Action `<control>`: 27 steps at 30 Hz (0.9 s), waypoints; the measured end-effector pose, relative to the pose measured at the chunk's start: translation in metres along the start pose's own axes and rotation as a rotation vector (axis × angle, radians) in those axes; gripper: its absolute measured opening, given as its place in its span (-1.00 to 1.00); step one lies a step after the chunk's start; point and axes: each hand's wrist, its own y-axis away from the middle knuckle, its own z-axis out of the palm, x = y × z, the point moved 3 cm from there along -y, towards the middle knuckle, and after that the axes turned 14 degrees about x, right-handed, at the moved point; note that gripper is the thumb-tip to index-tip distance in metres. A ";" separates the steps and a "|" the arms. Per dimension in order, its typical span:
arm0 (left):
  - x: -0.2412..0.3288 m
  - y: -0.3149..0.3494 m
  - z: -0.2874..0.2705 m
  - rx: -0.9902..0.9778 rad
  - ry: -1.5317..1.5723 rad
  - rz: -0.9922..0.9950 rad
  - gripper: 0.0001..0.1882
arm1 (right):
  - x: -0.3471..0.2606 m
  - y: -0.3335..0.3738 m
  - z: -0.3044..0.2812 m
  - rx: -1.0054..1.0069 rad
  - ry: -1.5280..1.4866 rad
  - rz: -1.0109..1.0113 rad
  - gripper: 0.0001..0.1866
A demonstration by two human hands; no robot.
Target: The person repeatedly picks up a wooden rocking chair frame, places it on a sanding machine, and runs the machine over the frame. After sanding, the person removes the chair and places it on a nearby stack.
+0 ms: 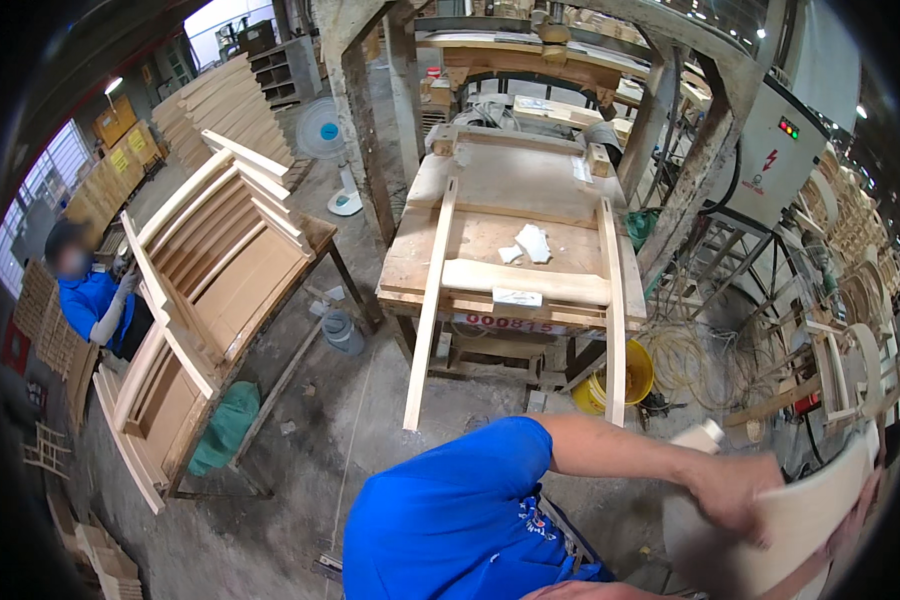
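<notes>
My left arm reaches across to the lower right, where my left hand (738, 492) is closed on a curved pale wooden board (820, 505), its fingers smeared by motion. Part of my right hand (852, 530) shows at the far side of that board, by the dark rim; its fingers cannot be made out. Beside my left hand is the end of another pale wooden piece (698, 437). On the workbench (550, 225) in front of me lie two long wooden legs (431, 320) (615, 330) joined by a wooden crossrail (525, 280), the legs overhanging the near edge.
White scraps (533, 243) lie on the bench. A yellow bucket (638, 375) stands beneath its right side, near coiled hoses (685, 350). At left, a co-worker (100, 300) stands behind a table of stacked curved wooden frames (210, 260). A control cabinet (770, 150) and metal posts (360, 120) rise beyond.
</notes>
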 end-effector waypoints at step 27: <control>-0.052 0.139 -0.374 1.336 0.353 -0.295 -0.32 | 0.315 0.087 0.294 -0.291 0.854 -0.113 -0.48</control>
